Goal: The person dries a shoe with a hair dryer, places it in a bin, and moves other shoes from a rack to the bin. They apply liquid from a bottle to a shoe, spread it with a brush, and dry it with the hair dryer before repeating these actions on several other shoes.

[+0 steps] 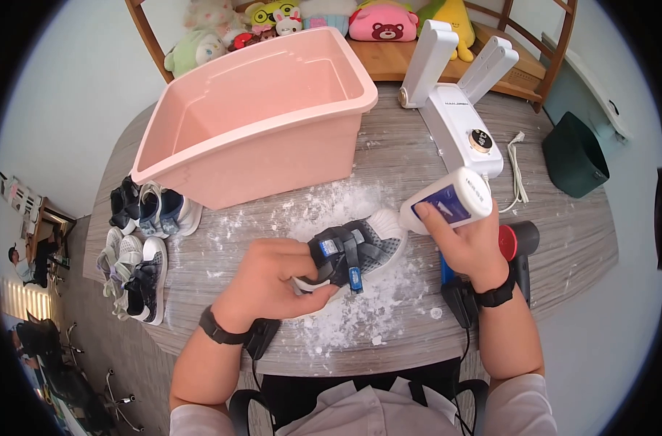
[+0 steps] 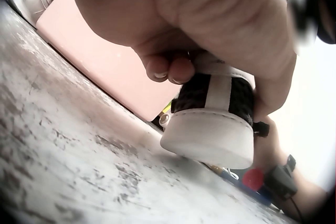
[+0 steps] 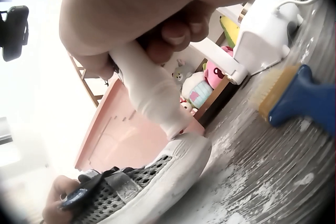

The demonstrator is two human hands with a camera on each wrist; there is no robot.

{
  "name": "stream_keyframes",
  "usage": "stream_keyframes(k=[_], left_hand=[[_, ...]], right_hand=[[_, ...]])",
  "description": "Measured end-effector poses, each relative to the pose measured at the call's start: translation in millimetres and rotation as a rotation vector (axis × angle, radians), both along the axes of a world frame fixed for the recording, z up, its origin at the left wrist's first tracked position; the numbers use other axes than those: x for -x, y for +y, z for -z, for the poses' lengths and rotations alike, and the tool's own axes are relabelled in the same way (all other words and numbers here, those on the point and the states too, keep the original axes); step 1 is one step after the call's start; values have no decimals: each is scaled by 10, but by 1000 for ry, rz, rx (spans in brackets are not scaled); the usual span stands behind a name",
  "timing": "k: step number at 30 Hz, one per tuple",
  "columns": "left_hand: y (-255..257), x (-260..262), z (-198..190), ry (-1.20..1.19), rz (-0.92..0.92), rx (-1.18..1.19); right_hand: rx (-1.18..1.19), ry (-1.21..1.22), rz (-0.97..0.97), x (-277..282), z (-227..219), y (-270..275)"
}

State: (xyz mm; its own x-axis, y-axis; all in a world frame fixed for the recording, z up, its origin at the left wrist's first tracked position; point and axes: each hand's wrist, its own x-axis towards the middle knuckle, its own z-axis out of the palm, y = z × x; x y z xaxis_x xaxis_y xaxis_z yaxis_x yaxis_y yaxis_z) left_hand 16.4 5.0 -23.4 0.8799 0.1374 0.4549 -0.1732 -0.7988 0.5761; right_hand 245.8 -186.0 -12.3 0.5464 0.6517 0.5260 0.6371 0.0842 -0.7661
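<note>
Ahead, powdery tabletop [image 1: 291,219] separates shoe [image 1: 352,251] from tub edge [image 1: 283,186].

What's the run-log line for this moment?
Left hand: holds grey mesh strapped sneaker at heel end | Right hand: grips white blue-labelled bottle, mouth tilted down at toe | Grey wood-grain table: white residue scattered

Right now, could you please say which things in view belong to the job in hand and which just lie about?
Job, probably: sneaker in the left hand; white bottle in the right hand; perhaps blue brush.
Seemingly just about: plush toys; dark green bin.
</note>
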Motion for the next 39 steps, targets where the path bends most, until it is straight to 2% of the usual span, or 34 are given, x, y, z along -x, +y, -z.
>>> stream_keyframes(k=[5,8,10,14,16,18,20,21,24,25,29,32,33,34,36,37,39], left_hand=[[21,10,-14,24,-1,96],[48,16,-18,54,-4,215],[56,24,-18,98,-13,355],[122,49,5,146,-32,343],[96,34,-19,154,-58,489],[107,32,-27,157,-51,480],[118,39,-19,167,-49,475],[136,39,-14,158,-41,469],[146,34,12,156,-38,490],[138,34,22,159,-46,512],[101,32,-9,196,-34,516],[84,29,-19,235,-79,591],[88,26,-4,216,-56,571],[87,26,12,197,-34,551],[71,27,8,194,-28,542],[66,22,-4,190,-19,530],[42,17,-13,180,-17,501]], right_hand=[[16,83,-94,-9,17,-38],[-38,6,7,-3,33,9],[-49,171,7,-21,34,8],[-104,157,-52,6,58,8],[-124,227,25,-8,53,35],[-85,219,28,-5,31,7],[-178,309,-121,94,48,-24],[-124,209,-142,88,34,-53],[-43,153,-96,68,28,-78],[-70,227,-97,69,27,-67],[-99,261,-191,131,46,-109],[-131,40,-243,127,86,-40],[-116,163,-231,146,74,-61],[-113,164,-232,151,45,-74],[-72,90,-325,152,-3,-91],[-70,-24,-400,111,31,-47],[-81,-95,-375,139,-18,-21]])
